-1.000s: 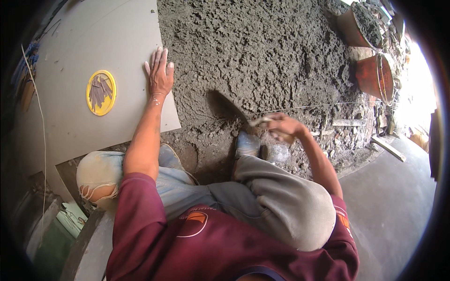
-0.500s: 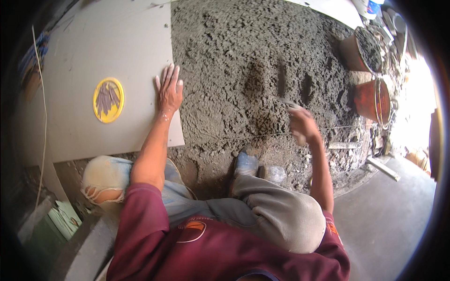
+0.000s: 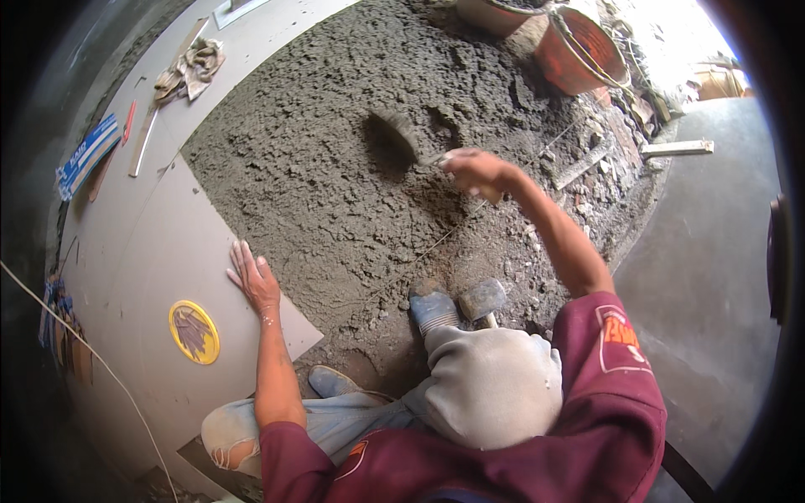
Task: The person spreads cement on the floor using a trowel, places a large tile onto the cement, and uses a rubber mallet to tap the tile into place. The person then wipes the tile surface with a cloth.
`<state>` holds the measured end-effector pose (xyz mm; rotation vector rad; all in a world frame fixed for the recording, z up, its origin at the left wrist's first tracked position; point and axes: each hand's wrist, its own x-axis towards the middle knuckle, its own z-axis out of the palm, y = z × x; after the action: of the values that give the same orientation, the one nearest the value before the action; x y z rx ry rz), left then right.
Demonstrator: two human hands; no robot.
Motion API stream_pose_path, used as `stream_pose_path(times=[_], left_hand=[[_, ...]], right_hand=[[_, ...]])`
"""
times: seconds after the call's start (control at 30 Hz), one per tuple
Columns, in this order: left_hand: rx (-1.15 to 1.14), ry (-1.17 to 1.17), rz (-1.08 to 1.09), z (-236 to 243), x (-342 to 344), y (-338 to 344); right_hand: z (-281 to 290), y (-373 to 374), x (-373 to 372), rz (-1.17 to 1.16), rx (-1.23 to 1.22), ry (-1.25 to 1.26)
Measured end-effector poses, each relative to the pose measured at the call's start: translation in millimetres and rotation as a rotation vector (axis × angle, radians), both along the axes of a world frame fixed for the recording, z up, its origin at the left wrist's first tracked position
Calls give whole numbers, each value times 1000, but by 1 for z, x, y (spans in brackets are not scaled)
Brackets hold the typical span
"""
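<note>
My left hand point(image 3: 251, 281) lies flat, fingers spread, on the edge of a large grey floor tile point(image 3: 159, 251) beside the wet grey mortar bed point(image 3: 335, 168). My right hand point(image 3: 474, 172) is stretched out over the mortar and grips the handle of a trowel point(image 3: 401, 134), whose blade is down in the mortar ahead of the hand. I crouch with one knee raised, and my grey shoe point(image 3: 433, 308) stands in the mortar.
A yellow round disc point(image 3: 194, 332) sits on the tile near my left arm. Two orange buckets point(image 3: 579, 50) stand at the far right edge. Rags point(image 3: 189, 67), a ruler and a blue packet point(image 3: 88, 155) lie on tiles at the far left. Smooth concrete floor point(image 3: 713, 293) lies right.
My right hand has reached farther out over the mortar with the trowel, away from my feet. The view has swung, and my left hand stays flat on the tile.
</note>
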<state>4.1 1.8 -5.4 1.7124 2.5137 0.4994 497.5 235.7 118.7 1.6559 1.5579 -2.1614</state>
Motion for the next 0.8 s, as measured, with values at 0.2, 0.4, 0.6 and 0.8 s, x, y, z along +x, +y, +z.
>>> stream_pose_path(times=[0.2, 0.4, 0.6, 0.8], left_hand=[[-15, -4, -6, -3, -3, -2], [-44, 16, 5, -5, 0, 3], [-46, 13, -13, 0, 0, 2], [-56, 19, -12, 0, 1, -2]], right_hand=[[19, 39, 126, -391, 33, -45], [33, 24, 114, -180, 207, -91], [19, -22, 71, 55, -62, -74], [15, 9, 195, -140, 46, -72]])
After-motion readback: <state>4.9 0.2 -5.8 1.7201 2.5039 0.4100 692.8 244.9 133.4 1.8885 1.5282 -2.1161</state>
